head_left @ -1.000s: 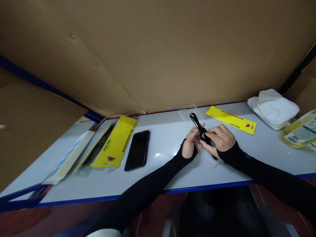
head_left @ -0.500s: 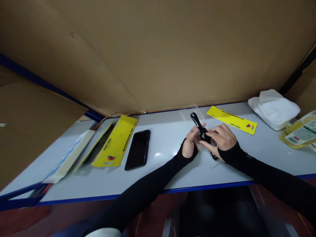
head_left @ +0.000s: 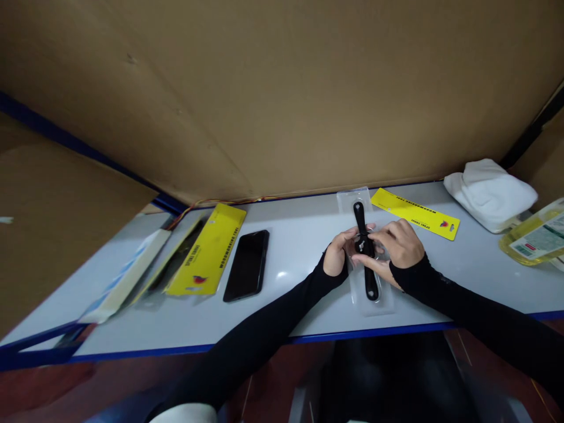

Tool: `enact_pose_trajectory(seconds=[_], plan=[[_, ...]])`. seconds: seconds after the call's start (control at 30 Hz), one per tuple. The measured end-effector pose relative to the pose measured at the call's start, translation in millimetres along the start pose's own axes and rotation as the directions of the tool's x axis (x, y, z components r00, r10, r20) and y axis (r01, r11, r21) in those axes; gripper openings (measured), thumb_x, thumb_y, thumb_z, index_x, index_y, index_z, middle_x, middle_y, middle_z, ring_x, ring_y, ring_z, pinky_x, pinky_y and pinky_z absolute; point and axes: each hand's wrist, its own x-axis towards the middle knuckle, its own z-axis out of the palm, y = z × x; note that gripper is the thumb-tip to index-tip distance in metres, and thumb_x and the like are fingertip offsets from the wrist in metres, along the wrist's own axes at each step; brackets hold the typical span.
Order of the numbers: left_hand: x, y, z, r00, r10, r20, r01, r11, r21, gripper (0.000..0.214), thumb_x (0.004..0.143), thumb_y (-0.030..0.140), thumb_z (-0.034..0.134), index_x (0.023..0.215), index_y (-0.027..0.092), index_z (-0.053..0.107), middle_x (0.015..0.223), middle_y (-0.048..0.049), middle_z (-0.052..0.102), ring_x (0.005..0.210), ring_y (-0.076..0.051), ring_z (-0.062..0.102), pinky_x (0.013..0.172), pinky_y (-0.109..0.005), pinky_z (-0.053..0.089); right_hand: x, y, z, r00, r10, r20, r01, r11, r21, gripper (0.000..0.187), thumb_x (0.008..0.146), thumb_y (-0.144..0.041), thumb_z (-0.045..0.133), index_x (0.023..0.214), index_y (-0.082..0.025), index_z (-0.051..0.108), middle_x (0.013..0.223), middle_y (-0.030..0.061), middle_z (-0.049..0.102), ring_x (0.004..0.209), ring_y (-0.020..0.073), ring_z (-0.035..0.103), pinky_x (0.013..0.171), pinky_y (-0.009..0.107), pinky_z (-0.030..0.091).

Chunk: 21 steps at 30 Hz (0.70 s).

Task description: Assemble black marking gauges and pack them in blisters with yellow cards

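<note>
A long black tool (head_left: 370, 282) lies in a clear tray (head_left: 379, 304) on the pale surface (head_left: 299, 247), close to the front edge. It points from 12 o'clock to 6 o'clock. The left hand (head_left: 336, 258) and the right hand (head_left: 399, 244) meet at the middle of the tool. The fingers (head_left: 352, 236) of both hands are pressed together and pinch it there, one hand on each side. A dark phone (head_left: 247, 265) lies flat at 9 o'clock from the hands, with a yellow pack (head_left: 211, 249) just beside it. A yellow card (head_left: 415, 213) lies at 1 o'clock. A white cloth (head_left: 489, 191) sits at 2 o'clock, and a bottle (head_left: 533, 235) lies at 3 o'clock.
</note>
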Motion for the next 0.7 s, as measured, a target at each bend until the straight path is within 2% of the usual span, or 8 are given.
enact_pose_trajectory(seconds=[0.23,0.37,0.7], plan=[[4.1,1.5,-2.2,0.995,-0.067,0.070,0.071,0.996,-0.053,0.049,0.079,0.040,0.059,0.111,0.007,0.078,0.101,-0.0175,0.080,0.099,-0.039,0.076,0.094,-0.052,0.059,1.5,-2.5,-1.8,1.000,0.000,0.000,0.000,0.999,0.054,0.033,0.086,-0.047,0.083,0.094,-0.016,0.076,0.087,0.0104,0.067,0.086,0.0263,0.056,0.078,0.040,0.051],[2.3,4.6,1.6,0.995,-0.074,0.064,0.078,0.995,-0.061,0.044,0.077,0.038,0.060,0.104,0.007,0.078,0.101,-0.0182,0.080,0.102,-0.041,0.076,0.097,-0.053,0.058,0.8,-4.0,-2.3,0.999,0.031,0.033,-0.034,0.996,0.085,0.031,0.086,-0.046,0.083,0.098,-0.019,0.075,0.093,0.0108,0.069,0.089,0.0276,0.058,0.080,0.042,0.053],[0.2,6.3,3.1,0.998,-0.056,0.019,0.058,0.994,-0.092,0.042,0.076,0.034,0.060,0.105,0.011,0.078,0.096,-0.0144,0.080,0.112,-0.041,0.073,0.102,-0.052,0.054,1.9,-5.7,-4.7,0.999,0.024,0.043,-0.028,0.996,0.083,0.028,0.088,-0.045,0.080,0.098,-0.019,0.075,0.093,0.0105,0.069,0.088,0.0273,0.059,0.078,0.042,0.054]])
